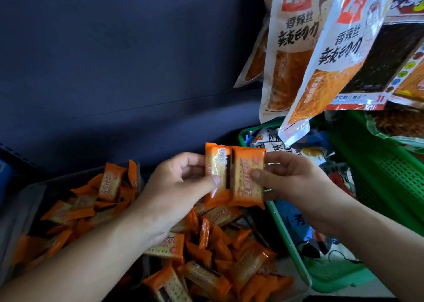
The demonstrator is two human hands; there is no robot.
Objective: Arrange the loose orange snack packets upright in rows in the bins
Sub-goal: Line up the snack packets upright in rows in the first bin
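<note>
Two orange snack packets are held upright side by side above the bins. My left hand (181,184) pinches the left packet (218,164), which shows its back with a barcode. My right hand (291,182) pinches the right packet (249,177), which shows its printed cracker front. Below them lie several loose orange packets (229,262) heaped in a clear bin (307,285). A second clear bin (27,200) at the left holds more jumbled orange packets (96,200), one of them standing upright.
A green mesh basket (376,187) with mixed snack bags stands at the right, touching the clear bin. Large white and orange snack bags (296,44) hang overhead at the upper right. A dark blue shelf wall (126,60) fills the back.
</note>
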